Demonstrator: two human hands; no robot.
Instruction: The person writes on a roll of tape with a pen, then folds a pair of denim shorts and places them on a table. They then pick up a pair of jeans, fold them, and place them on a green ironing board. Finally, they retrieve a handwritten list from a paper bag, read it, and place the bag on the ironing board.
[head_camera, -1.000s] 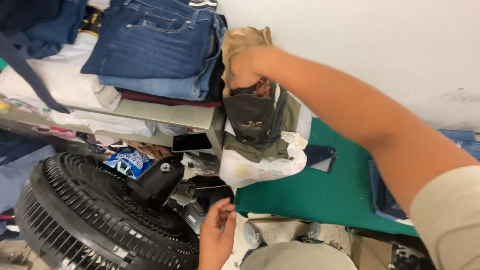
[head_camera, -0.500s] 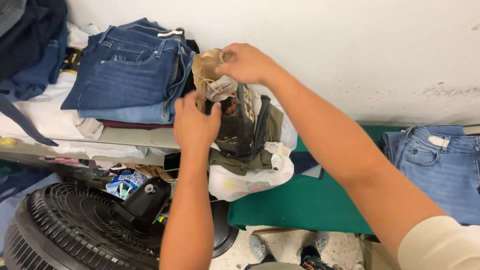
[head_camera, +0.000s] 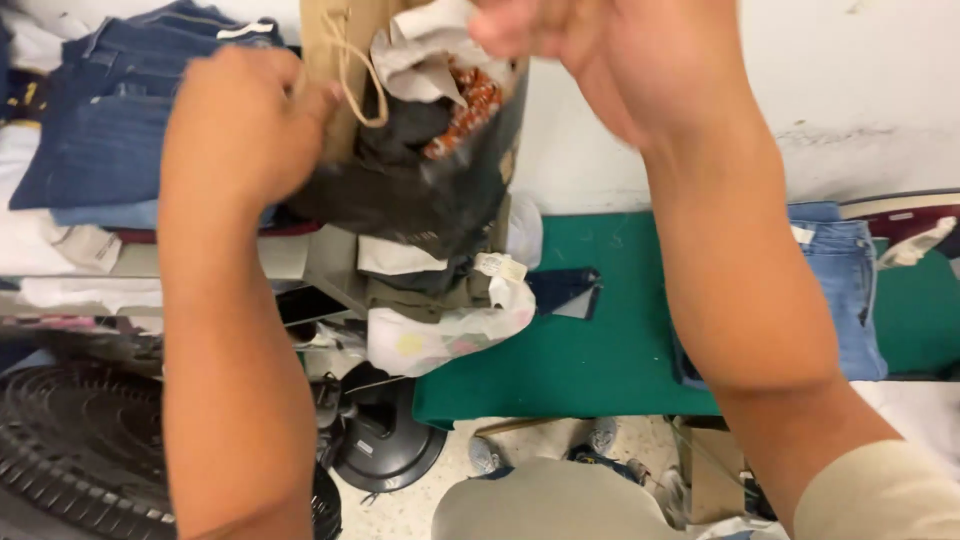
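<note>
Gripping paper bag (head_camera: 345, 70) | left hand (head_camera: 235, 125), right hand (head_camera: 620, 50) blurred, fingers hidden

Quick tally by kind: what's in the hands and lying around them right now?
Brown paper bags, held by the left hand and right hand: 1
Stacks of folded blue jeans: 1
Jeans lying flat on the green surface: 1
White plastic bags: 1
Black fans: 1
Total: 5

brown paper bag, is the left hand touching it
Touching. In the head view the left hand grips the brown paper bag at its left edge beside the twine handle, with no gap between fingers and paper.
</note>
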